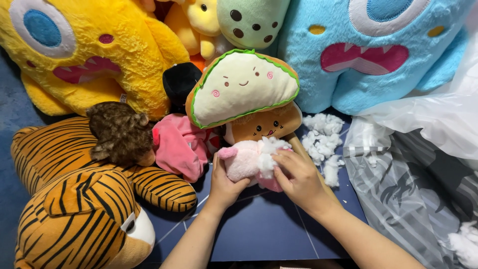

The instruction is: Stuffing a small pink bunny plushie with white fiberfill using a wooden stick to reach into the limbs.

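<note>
My left hand (225,184) grips a small pale pink plush toy (242,162) from below and the left. My right hand (297,177) presses its fingers on a tuft of white stuffing (269,149) that sticks out of the toy's right side. Both hands hold the toy just above a dark blue mat (259,229). Loose clumps of white stuffing (321,139) lie on the mat right of the toy.
Plush toys crowd the back and left: a tiger (79,199), a brown animal (121,132), a pink one (180,145), a sandwich-shaped one (241,87), a yellow monster (89,50), a blue monster (368,50). A clear plastic bag (423,164) with stuffing lies right.
</note>
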